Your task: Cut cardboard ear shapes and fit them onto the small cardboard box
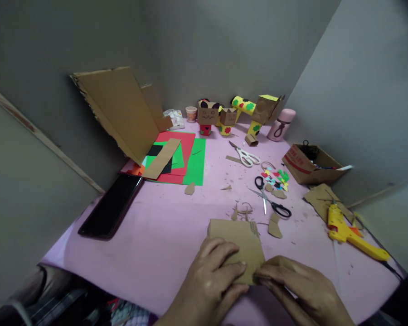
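Observation:
A small flat cardboard box (246, 235) lies at the front of the pink-covered table, with a few short dark lines near its far right corner. My left hand (216, 274) rests over its left side, fingers curled on the top and holding it. At the box's near right corner, my right hand (292, 285) is closed in a pinch; whatever sits between the fingertips is mostly hidden. Just beyond the box are thin cardboard scraps (243, 209). A curved cardboard offcut (275, 226) lies to its right, near black-handled scissors (265, 197) with their blades spread.
White scissors (246, 156) lie farther back. Right: a yellow glue gun (347, 233) and an open box (309, 165). Left: a phone (112, 206), coloured paper (195, 163) and a leaning cardboard sheet (119, 108). Cardboard animal figures (208, 115) and a pink bottle (281, 125) stand behind.

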The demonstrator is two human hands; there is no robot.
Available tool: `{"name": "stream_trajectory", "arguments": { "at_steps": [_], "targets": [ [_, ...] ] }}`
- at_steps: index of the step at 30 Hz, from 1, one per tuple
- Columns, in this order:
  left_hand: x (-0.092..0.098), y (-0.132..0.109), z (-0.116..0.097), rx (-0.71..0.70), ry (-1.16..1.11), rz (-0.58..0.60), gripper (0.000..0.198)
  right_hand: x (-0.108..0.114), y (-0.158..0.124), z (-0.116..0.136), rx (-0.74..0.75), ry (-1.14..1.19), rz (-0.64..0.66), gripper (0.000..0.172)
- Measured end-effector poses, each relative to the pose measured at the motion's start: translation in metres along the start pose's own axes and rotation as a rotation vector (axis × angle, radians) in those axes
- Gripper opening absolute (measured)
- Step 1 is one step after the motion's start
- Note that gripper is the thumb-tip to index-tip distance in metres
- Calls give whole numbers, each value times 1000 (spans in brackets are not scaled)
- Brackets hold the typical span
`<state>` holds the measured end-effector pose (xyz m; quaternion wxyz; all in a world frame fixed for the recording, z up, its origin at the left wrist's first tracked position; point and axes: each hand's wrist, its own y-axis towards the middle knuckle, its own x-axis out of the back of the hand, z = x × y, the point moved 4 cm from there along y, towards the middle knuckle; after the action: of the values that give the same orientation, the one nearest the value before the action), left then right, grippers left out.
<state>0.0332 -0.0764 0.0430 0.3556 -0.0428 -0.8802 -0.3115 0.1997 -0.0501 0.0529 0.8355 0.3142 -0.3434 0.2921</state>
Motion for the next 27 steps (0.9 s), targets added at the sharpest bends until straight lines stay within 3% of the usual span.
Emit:
{"name": "stream_trajectory", "arguments": {
  "at_steps": [10, 18, 22, 27],
  "targets": [
    [1, 1, -1, 13, -2, -13, 17, -1, 3, -6, -98, -2, 51, 13],
    [0, 1, 0, 22, -9, 4, 17, 0, 2, -11, -254, 148, 173, 15],
    [0, 0, 0, 22, -9, 1, 18, 1, 3, -10, -234, 132, 162, 15],
    [0, 0, 0, 20, -18, 2, 18, 2, 2, -6, -65, -39, 120, 15]
  ]
}}
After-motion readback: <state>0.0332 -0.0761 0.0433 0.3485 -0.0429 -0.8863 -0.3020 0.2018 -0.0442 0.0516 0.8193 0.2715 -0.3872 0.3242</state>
